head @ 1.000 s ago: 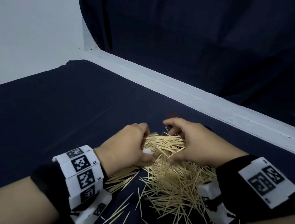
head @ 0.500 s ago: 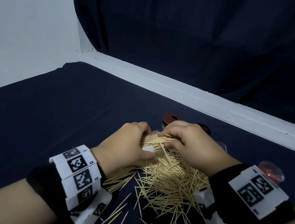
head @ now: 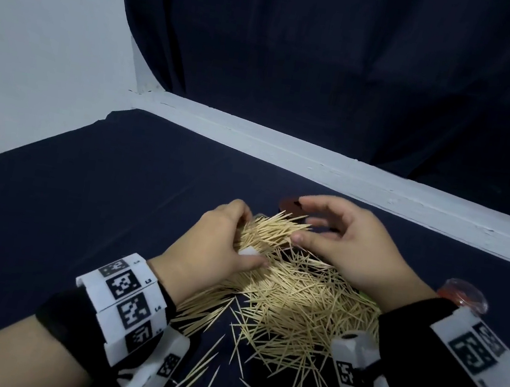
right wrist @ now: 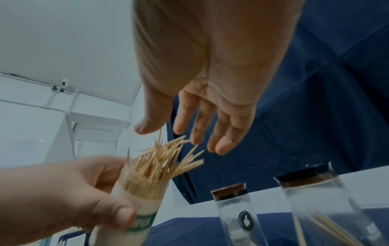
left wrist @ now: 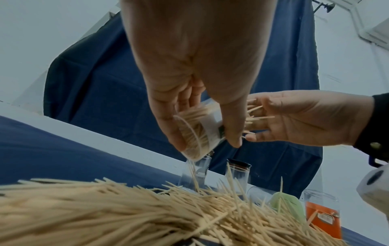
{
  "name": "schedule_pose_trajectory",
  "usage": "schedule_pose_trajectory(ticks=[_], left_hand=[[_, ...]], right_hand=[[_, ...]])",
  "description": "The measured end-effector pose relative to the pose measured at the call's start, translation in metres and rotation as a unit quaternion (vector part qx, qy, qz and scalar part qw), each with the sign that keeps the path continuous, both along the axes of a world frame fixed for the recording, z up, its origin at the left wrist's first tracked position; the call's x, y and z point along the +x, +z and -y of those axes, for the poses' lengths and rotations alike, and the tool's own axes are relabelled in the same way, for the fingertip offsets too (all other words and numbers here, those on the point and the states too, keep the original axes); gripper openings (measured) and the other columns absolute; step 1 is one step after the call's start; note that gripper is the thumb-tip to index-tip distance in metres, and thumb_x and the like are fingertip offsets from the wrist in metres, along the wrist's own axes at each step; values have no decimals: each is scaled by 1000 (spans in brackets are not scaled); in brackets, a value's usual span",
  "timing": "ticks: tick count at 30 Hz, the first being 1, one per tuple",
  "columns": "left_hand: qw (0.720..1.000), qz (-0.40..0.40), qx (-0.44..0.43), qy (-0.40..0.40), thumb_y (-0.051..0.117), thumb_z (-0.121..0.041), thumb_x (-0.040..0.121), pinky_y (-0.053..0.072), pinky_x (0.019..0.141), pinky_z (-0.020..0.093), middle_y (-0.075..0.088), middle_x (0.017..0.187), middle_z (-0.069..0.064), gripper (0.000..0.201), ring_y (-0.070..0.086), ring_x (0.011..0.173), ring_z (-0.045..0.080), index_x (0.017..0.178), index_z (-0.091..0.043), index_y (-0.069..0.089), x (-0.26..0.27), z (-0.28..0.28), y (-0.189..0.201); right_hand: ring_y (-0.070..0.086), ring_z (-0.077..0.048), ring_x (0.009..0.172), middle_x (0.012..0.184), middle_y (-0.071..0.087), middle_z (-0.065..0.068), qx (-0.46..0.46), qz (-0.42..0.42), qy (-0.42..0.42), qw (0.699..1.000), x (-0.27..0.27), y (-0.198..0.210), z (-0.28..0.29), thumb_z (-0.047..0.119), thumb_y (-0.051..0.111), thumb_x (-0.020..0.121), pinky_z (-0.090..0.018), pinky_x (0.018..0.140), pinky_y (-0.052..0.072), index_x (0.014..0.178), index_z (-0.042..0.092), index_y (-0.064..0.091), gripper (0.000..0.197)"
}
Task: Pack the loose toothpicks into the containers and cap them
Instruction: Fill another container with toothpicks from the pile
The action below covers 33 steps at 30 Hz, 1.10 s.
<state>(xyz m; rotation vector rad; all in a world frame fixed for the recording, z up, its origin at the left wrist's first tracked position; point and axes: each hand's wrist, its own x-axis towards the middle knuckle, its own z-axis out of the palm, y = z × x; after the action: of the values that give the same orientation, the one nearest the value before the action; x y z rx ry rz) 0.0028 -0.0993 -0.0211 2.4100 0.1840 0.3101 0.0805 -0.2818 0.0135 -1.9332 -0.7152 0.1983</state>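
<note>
1. The left hand (head: 213,246) curls its fingers and thumb around a clear plastic toothpick container with a white label (right wrist: 134,204), tilted, just above the far edge of the heap of loose pale wooden toothpicks (head: 294,297).
2. This container is full; a bundle of toothpicks (right wrist: 168,159) sticks out from its mouth in a fan.
3. The right hand (head: 348,242) hovers just beyond the heap, fingers spread and relaxed, holding nothing; its fingertips (right wrist: 223,148) are close to the protruding tips.
4. The heap lies on the dark blue cloth of the table (head: 82,202), between both wrists.
5. Behind the heap stand two clear containers with dark brown caps (right wrist: 229,191).
6. To the right of the heap I see an orange-labelled clear container (left wrist: 322,214) and a light green cap (left wrist: 284,203).
</note>
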Motion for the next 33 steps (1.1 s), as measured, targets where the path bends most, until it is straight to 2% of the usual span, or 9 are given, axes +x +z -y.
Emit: schedule_pose_trajectory(ticks=[2,6,8,11,14,20,23,29,33], left_hand=[[1000,12,-8,-3,85,-39,63,39,60,17,53,92,-10,52,51,74,4,95,-27,47,0,1,-1],[999,40,-3,-21,87,-30,61,34,58,13,50,87,-12,52,47,73,3,93,-27,46,0,5,-2],[999,52,-5,-10,88,-31,58,34,58,13,49,85,-11,54,46,71,2,90,-27,45,0,4,-3],[998,66,-17,0,88,-32,58,35,57,12,52,86,-9,53,46,69,2,92,-24,48,-1,0,-3],[997,76,-25,6,87,-33,60,34,55,12,52,84,-9,51,45,66,2,93,-24,49,-2,0,-3],[996,70,-46,-12,88,-29,59,40,59,11,57,88,-9,50,55,72,3,92,-27,51,-4,6,-3],[994,88,-59,-22,86,-21,61,41,59,12,58,87,-7,46,55,70,4,93,-26,52,-4,8,-1],[990,123,-69,4,89,-25,59,41,62,10,59,87,-10,50,56,76,1,94,-25,53,-4,6,2],[988,130,-79,2,88,-23,60,42,60,11,59,85,-9,48,56,76,0,94,-25,53,-5,9,2]], right_hand=[[66,-3,85,90,71,9,34,-6,-20,999,-6,-5,-5,14,80,71,-17,80,52,98,27,71,31],[60,3,88,89,67,13,38,166,-17,985,-22,-7,-17,5,75,77,-3,75,42,89,17,77,16],[59,3,91,90,67,11,39,225,26,973,-24,-8,-19,3,74,77,-3,78,41,92,13,76,18],[57,2,94,98,62,17,20,194,58,979,-21,-7,-15,8,79,73,-5,80,43,100,16,74,28],[60,-5,85,99,61,18,32,185,43,981,-24,-8,-12,16,82,71,-16,75,51,101,21,73,32],[60,-2,88,91,66,5,74,297,-31,952,-22,-13,-11,5,73,80,-16,74,49,91,12,76,13],[60,-8,92,93,67,5,24,349,8,937,-23,-11,-14,3,65,81,-21,81,48,95,13,75,20],[59,-6,104,105,65,13,70,235,42,969,-25,2,-10,7,60,84,-27,87,50,102,21,73,26],[51,5,105,115,55,18,46,181,-33,982,-30,6,-12,34,70,82,-9,84,41,119,30,62,39]])
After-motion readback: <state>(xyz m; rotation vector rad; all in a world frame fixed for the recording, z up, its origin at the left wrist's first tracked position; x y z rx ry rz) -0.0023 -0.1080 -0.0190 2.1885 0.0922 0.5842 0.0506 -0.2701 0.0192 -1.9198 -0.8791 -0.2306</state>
